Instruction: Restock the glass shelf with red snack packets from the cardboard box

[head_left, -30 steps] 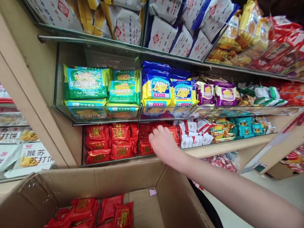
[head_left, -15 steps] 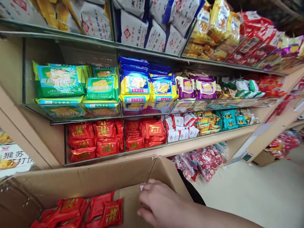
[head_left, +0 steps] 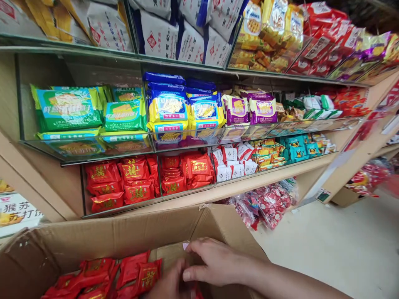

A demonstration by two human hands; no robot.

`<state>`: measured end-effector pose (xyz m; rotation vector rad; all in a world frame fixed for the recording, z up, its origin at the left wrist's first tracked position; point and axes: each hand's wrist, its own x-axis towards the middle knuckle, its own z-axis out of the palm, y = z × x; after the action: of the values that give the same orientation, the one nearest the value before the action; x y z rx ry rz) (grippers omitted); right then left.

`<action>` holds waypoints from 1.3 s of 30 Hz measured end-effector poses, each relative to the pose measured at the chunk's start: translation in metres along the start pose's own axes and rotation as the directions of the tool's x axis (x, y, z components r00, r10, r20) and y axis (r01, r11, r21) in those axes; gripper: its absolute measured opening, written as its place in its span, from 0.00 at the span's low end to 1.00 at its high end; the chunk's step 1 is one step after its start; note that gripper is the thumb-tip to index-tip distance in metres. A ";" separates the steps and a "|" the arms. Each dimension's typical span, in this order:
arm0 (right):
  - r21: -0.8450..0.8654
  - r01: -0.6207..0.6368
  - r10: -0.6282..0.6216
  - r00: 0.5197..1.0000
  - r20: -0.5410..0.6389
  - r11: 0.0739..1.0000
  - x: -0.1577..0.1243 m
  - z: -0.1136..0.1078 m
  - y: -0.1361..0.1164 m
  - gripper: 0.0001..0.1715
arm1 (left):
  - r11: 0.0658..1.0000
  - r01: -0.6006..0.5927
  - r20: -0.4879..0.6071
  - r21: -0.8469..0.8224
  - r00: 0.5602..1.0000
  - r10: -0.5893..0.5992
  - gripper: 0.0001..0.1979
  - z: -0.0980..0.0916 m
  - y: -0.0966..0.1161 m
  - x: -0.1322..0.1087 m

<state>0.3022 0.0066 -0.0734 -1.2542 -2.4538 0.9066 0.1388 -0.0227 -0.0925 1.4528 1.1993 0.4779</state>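
Both of my hands are down inside an open cardboard box (head_left: 102,238) at the bottom of the view. My right hand (head_left: 215,261) reaches in from the right, its fingers together and bent over the thumb. A sliver of red shows under it, and I cannot make out what it grips. My left hand (head_left: 168,284) rises from the bottom edge just left of it, blurred and mostly cut off, beside the red snack packets (head_left: 99,276) with gold print that lie in the box. More of the same red packets (head_left: 124,182) fill the lowest glass shelf compartment.
Glass-fronted shelves (head_left: 187,143) hold green, blue and purple biscuit packs, white sweets and teal packets. Bags of red-wrapped sweets (head_left: 264,203) hang under the wooden shelf edge. Pale floor (head_left: 336,249) lies to the right, with another carton (head_left: 346,197) by the shelf foot.
My right hand has come back from the red packets on the low shelf down into the box. My left hand has come into view beside it. The view swung right.
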 end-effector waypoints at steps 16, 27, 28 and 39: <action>0.545 0.029 0.331 0.766 -0.551 0.838 0.016 -0.017 -0.024 0.17 | 0.847 -0.222 -0.451 -0.484 0.892 -0.024 0.17 -0.008 0.058 -0.002; 0.885 -0.060 0.415 0.896 -0.156 0.461 0.026 -0.011 -0.030 0.19 | 0.867 -0.194 -0.389 -0.459 0.921 0.000 0.16 -0.010 0.044 0.000; 0.873 -0.081 0.419 0.896 -0.148 0.481 0.026 -0.011 -0.031 0.19 | 0.862 -0.183 -0.383 -0.473 0.924 -0.014 0.15 -0.010 0.043 -0.001; 0.348 0.033 0.187 0.793 -0.579 0.937 0.026 -0.008 -0.038 0.12 | 0.900 -0.269 -0.615 -0.344 0.789 0.001 0.15 -0.023 0.050 -0.007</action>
<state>0.2661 0.0141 -0.0451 -1.2727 -1.6691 0.7500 0.1371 -0.0098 -0.0385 1.0339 1.3706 1.3006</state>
